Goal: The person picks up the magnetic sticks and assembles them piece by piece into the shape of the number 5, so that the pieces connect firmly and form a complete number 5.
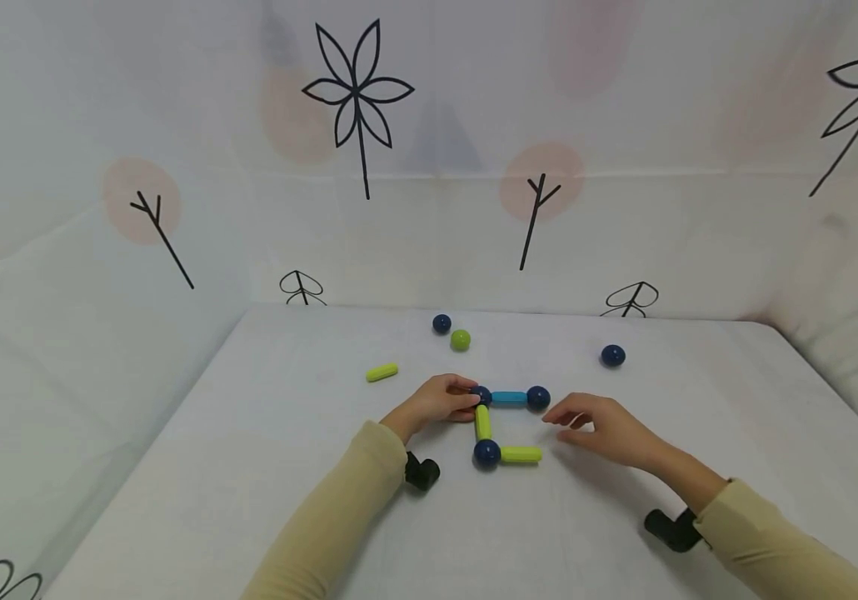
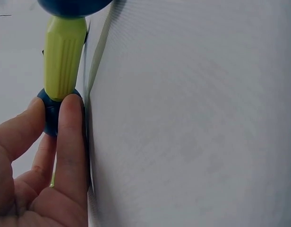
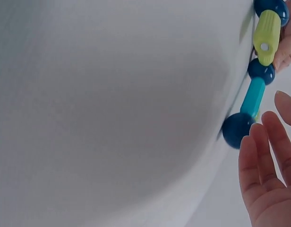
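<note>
- Left hand (image 1: 436,402) pinches the corner ball (image 1: 480,394) of the frame, thumb and fingers (image 2: 70,137) curled onto it; this likely steadies the joint so the rods don't slide.
- Green rod (image 1: 482,422) runs from that ball down to the near ball (image 1: 486,452); a second green rod (image 1: 521,454) sticks out right from it, end free.
- Blue rod (image 1: 508,398) joins the corner ball to the right ball (image 1: 537,397); all pieces touch, flat on the table (image 1: 249,467).
- Right hand (image 1: 597,425) hovers just beside the right ball, fingers (image 3: 259,156) loose and slightly spread, holding nothing; contact cannot be told.
- Spare parts lie well apart at the back: loose green rod (image 1: 381,372), small blue ball (image 1: 441,323) next to a green ball (image 1: 461,339), far blue ball (image 1: 612,356).
</note>
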`<state>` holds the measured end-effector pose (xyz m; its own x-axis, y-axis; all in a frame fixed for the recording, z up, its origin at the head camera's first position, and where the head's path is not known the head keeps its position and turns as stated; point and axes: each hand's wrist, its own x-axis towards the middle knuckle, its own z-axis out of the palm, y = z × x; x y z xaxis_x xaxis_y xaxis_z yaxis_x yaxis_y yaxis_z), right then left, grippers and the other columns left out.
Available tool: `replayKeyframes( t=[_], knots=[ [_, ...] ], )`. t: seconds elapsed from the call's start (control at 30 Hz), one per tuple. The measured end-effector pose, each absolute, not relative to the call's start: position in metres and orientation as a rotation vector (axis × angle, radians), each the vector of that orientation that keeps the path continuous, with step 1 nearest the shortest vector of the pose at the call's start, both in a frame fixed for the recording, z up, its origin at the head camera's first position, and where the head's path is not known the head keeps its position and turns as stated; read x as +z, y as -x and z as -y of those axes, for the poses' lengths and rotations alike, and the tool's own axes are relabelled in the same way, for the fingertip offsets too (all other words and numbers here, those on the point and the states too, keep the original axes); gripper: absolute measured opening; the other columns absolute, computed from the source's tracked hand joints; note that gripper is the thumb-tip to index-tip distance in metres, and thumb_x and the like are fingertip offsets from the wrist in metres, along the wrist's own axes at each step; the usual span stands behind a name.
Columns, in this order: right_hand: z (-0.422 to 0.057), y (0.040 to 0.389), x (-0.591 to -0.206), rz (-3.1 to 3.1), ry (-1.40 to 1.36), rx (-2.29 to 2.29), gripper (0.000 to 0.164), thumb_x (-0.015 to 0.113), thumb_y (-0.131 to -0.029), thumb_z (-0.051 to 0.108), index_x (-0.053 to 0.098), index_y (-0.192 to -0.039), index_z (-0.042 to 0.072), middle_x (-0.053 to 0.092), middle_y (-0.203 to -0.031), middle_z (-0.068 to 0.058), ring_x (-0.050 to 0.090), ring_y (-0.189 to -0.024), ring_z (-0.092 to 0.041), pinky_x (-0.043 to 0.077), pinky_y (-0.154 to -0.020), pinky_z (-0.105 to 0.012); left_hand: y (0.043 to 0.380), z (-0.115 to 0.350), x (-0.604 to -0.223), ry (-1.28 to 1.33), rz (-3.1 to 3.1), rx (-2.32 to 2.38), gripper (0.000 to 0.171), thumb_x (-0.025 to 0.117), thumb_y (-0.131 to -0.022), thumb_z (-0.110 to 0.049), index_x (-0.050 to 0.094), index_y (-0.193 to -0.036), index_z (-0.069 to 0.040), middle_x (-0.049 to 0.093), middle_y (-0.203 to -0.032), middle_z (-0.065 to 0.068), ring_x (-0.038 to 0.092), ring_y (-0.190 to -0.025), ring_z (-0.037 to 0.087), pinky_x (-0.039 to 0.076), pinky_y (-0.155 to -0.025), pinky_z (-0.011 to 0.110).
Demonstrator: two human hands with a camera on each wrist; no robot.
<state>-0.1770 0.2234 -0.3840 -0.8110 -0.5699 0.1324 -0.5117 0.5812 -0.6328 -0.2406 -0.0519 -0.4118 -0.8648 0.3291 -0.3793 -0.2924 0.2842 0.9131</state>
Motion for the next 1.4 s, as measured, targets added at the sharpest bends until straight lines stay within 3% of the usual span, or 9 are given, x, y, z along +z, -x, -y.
replayKeyframes(
  t=[0.23,0.97,1.2,1.4],
  knots=[
    [-0.233,0.183,-0.387,-2.754,0.784,-1.051,0.024,0.072,-0.088,0.001,0.070,-0.112,0.004,0.068,-0.107,-0.005,0.063,-0.096,-0.022,0.056,-0.084,-0.034,0.241,0.052,-0.411,-0.029,-2.052,1.624,0.037,0.063,-0.099,-0.008,0.057,-0.134,-0.001,0.060,-0.121,0.014,0.067,-0.094,0.017,0.057,-0.082,0.027],
    [-0.249,0.205,-0.394,-2.868,0.632,-1.064,0.022,0.069,-0.089,-0.002,0.069,-0.111,-0.001,0.069,-0.107,-0.014,0.064,-0.097,-0.030,0.057,-0.082,-0.034,0.244,0.052,-0.416,-0.030,-2.066,1.619,0.036,0.064,-0.098,-0.008,0.058,-0.133,-0.002,0.062,-0.117,0.012,0.067,-0.093,0.016,0.057,-0.081,0.027],
    [-0.250,0.209,-0.392,-2.889,0.603,-1.088,0.025,0.068,-0.090,-0.002,0.067,-0.115,-0.003,0.068,-0.108,-0.017,0.064,-0.098,-0.032,0.054,-0.081,-0.023,0.244,0.051,-0.416,-0.026,-2.072,1.604,0.036,0.064,-0.098,-0.009,0.059,-0.133,-0.002,0.062,-0.117,0.012,0.067,-0.092,0.016,0.057,-0.080,0.027],
    [-0.250,0.212,-0.391,-2.899,0.544,-1.124,0.026,0.068,-0.091,-0.001,0.066,-0.116,-0.004,0.068,-0.110,-0.019,0.063,-0.099,-0.033,0.056,-0.085,-0.041,0.244,0.051,-0.417,-0.015,-2.076,1.605,0.035,0.064,-0.098,-0.009,0.059,-0.132,-0.003,0.062,-0.116,0.011,0.067,-0.092,0.016,0.057,-0.080,0.027]
  ],
)
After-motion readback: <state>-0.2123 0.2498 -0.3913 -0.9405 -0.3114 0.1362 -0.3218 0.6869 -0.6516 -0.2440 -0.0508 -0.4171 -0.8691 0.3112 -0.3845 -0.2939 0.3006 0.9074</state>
